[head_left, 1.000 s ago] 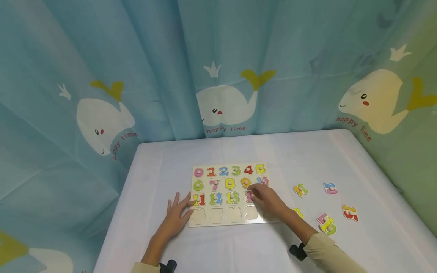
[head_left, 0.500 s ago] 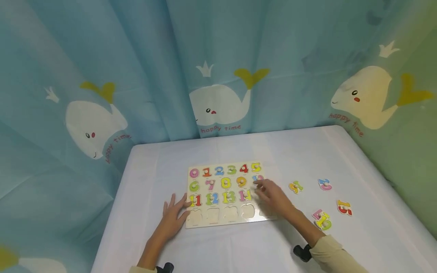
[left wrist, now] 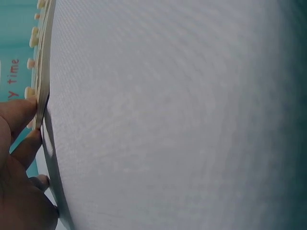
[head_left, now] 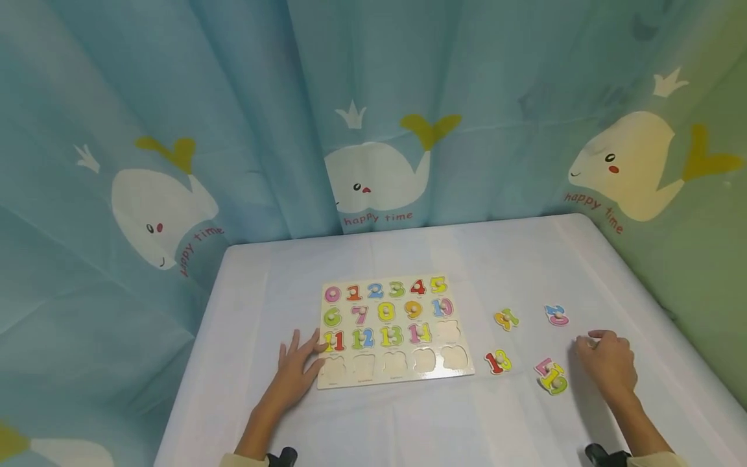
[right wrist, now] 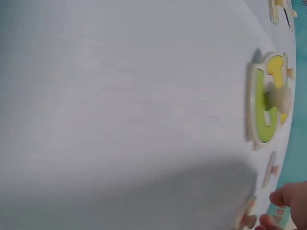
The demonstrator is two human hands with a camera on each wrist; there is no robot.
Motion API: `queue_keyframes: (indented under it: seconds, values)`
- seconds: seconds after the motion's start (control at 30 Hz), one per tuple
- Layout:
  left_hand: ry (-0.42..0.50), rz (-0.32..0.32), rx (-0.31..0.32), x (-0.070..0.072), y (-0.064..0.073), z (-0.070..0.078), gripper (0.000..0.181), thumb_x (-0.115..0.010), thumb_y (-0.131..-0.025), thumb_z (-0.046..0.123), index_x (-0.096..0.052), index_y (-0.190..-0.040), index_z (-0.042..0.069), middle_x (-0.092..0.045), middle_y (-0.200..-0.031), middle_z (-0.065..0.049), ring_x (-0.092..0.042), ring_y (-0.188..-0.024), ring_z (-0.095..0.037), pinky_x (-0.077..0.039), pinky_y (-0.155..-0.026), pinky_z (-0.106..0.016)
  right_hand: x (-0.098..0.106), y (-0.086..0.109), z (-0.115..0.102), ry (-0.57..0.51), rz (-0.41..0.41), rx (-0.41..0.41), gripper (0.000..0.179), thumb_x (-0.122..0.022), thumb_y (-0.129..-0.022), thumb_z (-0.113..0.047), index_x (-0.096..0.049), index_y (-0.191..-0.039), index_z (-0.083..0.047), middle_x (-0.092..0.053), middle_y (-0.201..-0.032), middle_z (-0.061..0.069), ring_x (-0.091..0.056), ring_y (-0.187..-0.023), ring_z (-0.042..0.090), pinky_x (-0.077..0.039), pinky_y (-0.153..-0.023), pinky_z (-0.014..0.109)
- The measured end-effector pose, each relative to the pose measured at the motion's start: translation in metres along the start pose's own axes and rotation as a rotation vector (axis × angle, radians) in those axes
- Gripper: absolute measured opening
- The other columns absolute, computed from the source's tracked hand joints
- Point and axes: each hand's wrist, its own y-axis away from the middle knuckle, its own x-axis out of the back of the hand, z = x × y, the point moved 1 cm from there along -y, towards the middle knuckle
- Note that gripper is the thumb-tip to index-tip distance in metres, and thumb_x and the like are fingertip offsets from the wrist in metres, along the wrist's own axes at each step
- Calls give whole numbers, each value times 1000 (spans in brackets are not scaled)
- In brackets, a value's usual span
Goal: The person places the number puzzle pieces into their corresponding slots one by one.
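A wooden number puzzle board lies on the table, with knobbed numbers 0 to 14 in its upper rows. My left hand rests at its left edge, thumb and fingertips touching the board in the left wrist view. My right hand hovers over the right side, its fingers apart beside a wooden knob. The red 15 piece under that hand is hidden from the head view. Left of the hand, a yellow-green number piece overlaps a pink one.
Loose on the table are a red-yellow 18 piece, an orange-green number piece and a blue-pink 20 piece. Several bare recesses show in the board's lower right and bottom row. A whale-print curtain hangs behind the table.
My right hand has left the 14 piece, now set in the board, and moved right to the red 15 piece. The 18 piece has come into view. My left hand stays at the board's edge.
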Motion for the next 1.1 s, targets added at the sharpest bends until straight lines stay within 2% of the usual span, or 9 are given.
queue_keyframes:
  seconds: [0.13, 0.27, 0.43, 0.6, 0.73, 0.87, 0.93, 1.1]
  values:
    - [-1, -2, 10, 1, -3, 1, 33, -63, -89, 13, -62, -121, 8, -40, -144, -13, -10, -138, -43, 3, -108, -60, -4, 5, 9, -37, -4, 58, 36, -52, -87, -10, -50, -110, 17, -51, -95, 33, -49, -80, 40, -42, -59, 43]
    - [-3, 4, 13, 4, -5, 2, 34, -63, -89, 14, -61, -122, 9, -40, -144, -13, -9, -139, -42, 4, -108, -59, -10, 6, 12, -61, 32, 127, 33, -50, -83, 0, -50, -111, 17, -50, -91, 30, -45, -77, 35, -38, -56, 37]
    - [-1, 10, 3, 9, -10, 4, 32, -63, -89, 13, -62, -121, 9, -40, -145, -12, -8, -139, -42, 5, -108, -58, -8, 2, 5, -74, 68, 173, 35, -50, -81, 3, -50, -112, 19, -55, -85, 28, -45, -69, 29, -34, -48, 29]
    - [2, 16, 2, 10, -11, 6, 31, -63, -89, 13, -63, -119, 9, -40, -144, -12, -8, -139, -42, 5, -108, -58, -7, 2, -10, -111, 112, 220, 36, -50, -84, 1, -50, -117, 15, -53, -91, 25, -45, -77, 30, -35, -56, 29]
    - [14, 3, 19, 7, -5, 4, 30, -63, -88, 13, -63, -118, 10, -41, -144, -12, -8, -139, -43, 5, -108, -59, -12, 7, -27, -140, 127, 407, 34, -54, -86, 4, -52, -119, 10, -54, -91, 18, -49, -80, 25, -38, -59, 21]
    - [38, -15, 32, 3, 0, 1, 29, -63, -88, 14, -63, -117, 11, -40, -144, -12, -8, -138, -43, 6, -108, -59, -21, 12, -48, -175, 70, 605, 37, -62, -83, 9, -53, -120, 6, -58, -90, 9, -52, -80, 13, -42, -60, 15]
    - [45, -19, 36, 2, 2, 1, 28, -63, -89, 14, -64, -116, 12, -39, -145, -11, -8, -139, -42, 7, -108, -58, -26, 14, -59, -178, 20, 661, 39, -65, -83, 8, -53, -119, 4, -59, -90, 5, -52, -79, 9, -44, -61, 16]
    - [40, -17, 40, 2, 2, 1, 33, -63, -88, 15, -61, -121, 11, -40, -144, -11, -8, -138, -42, 8, -108, -58, -39, 18, -87, -190, -88, 747, 39, -68, -82, 5, -55, -118, 0, -57, -91, -1, -51, -77, 7, -47, -61, 21]
